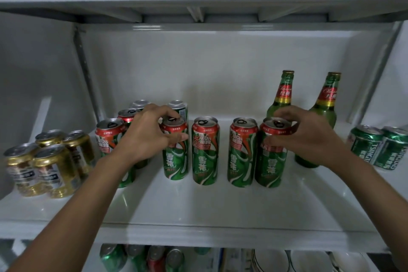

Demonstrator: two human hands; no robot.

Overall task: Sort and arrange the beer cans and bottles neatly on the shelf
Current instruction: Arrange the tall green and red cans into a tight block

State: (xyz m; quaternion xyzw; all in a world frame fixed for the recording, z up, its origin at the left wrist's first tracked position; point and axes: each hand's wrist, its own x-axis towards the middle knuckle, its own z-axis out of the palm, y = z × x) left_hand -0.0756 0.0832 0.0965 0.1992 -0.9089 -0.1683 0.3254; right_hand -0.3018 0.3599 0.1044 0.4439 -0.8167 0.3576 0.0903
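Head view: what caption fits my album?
Both hands grip tall green cans on a white shelf.

Eight tall green cans point(205, 150), four gold cans point(53, 170), two short green cans point(364, 146), two bottles point(282, 97).

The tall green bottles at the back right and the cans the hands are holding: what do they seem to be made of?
The green bottles look like glass: translucent, glossy, with light showing through.
The green-and-red cans look like thin printed metal, likely aluminium, given their bare silvery tops with pull tabs.
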